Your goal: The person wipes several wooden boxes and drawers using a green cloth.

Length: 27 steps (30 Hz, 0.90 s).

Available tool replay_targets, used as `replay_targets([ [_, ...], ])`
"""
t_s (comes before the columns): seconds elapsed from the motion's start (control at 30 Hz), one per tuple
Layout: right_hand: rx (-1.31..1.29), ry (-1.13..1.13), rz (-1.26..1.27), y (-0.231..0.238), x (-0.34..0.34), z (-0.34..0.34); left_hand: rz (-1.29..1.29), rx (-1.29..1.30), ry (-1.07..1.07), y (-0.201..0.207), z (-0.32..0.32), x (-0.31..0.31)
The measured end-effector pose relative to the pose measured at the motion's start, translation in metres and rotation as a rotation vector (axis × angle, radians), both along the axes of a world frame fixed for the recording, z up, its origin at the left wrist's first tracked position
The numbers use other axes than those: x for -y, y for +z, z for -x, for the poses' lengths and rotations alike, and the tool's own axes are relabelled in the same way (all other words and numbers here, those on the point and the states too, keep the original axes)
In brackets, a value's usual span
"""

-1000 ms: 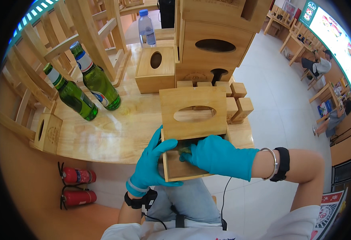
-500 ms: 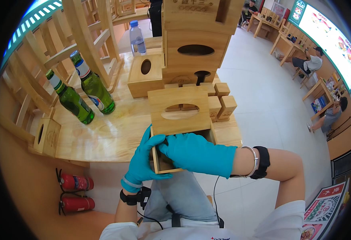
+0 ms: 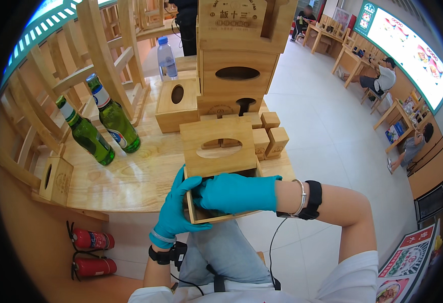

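My left hand (image 3: pixel 173 208), in a teal glove, is wrapped around the left side of an open wooden tissue box (image 3: pixel 225 218) at the table's front edge. Its thumb lies along the rim and its fingers reach under the base. The box's lid (image 3: pixel 217 164), a wooden panel with an oval slot, sits pushed back or tilted up at the far side. My right hand (image 3: pixel 235 192), in a matching glove, reaches down inside the box. Its fingers are hidden by the glove back and the box wall, so whatever they touch cannot be seen.
Two green bottles (image 3: pixel 114 121) stand on the table (image 3: pixel 125 187) to the left. Behind the box are small wooden blocks (image 3: pixel 277 141), stacked wooden boxes (image 3: pixel 236 88) and a water bottle (image 3: pixel 167 61). Fire extinguishers (image 3: pixel 95 266) are at lower left. People sit far right.
My right hand has sunk slightly deeper into the box. The view has shifted a little, and my left hand keeps its hold on the box's left side.
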State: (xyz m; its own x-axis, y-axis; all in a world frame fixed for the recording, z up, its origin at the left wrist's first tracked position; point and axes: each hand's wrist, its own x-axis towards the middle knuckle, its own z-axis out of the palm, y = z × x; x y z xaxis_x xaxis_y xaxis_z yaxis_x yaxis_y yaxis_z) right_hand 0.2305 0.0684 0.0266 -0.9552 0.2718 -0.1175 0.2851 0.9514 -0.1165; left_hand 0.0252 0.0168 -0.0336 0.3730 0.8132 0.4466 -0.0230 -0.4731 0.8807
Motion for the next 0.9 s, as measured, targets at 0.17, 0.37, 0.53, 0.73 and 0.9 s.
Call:
replay_targets([
  [0.17, 0.000, -0.106, -0.013, -0.002, 0.004, 0.009, 0.008, -0.013, 0.019, -0.003, 0.003, 0.001],
  [0.37, 0.111, -0.174, -0.104, 0.011, 0.016, -0.003, -0.054, -0.052, 0.030, 0.002, 0.003, -0.001],
  [0.53, 0.193, -0.194, -0.147, 0.042, 0.021, -0.030, -0.077, -0.073, 0.057, 0.001, 0.002, -0.001],
  [0.73, 0.022, -0.417, -0.014, 0.078, 0.029, -0.044, -0.092, -0.076, 0.040, 0.009, 0.000, 0.000],
  [0.9, -1.332, -0.710, 0.494, 0.077, 0.090, -0.112, -0.053, -0.076, 0.043, 0.008, 0.001, 0.001],
])
